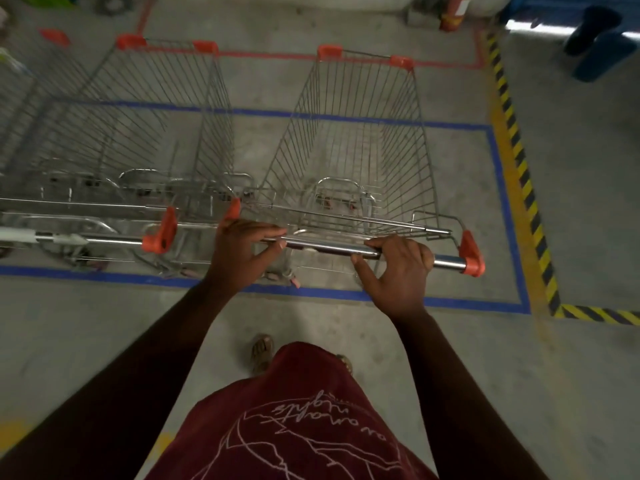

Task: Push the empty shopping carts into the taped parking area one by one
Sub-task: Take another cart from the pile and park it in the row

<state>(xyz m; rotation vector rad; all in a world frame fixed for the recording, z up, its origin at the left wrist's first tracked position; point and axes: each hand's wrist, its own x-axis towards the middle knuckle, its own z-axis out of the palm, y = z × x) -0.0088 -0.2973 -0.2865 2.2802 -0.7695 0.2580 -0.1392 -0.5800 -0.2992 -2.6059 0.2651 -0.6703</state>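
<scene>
Two hands held the chrome handle (329, 247) of the empty cart (356, 150): the left hand (242, 251) lay over it with loosely curled fingers, the right hand (398, 268) wrapped it more firmly. The basket sat inside the blue tape (502, 188), its handle close above the near line. A crooked shove could have knocked it into the neighbouring cart (152, 133) just beside it; the wheels, seemingly near the tape, were too blurred to judge.
</scene>
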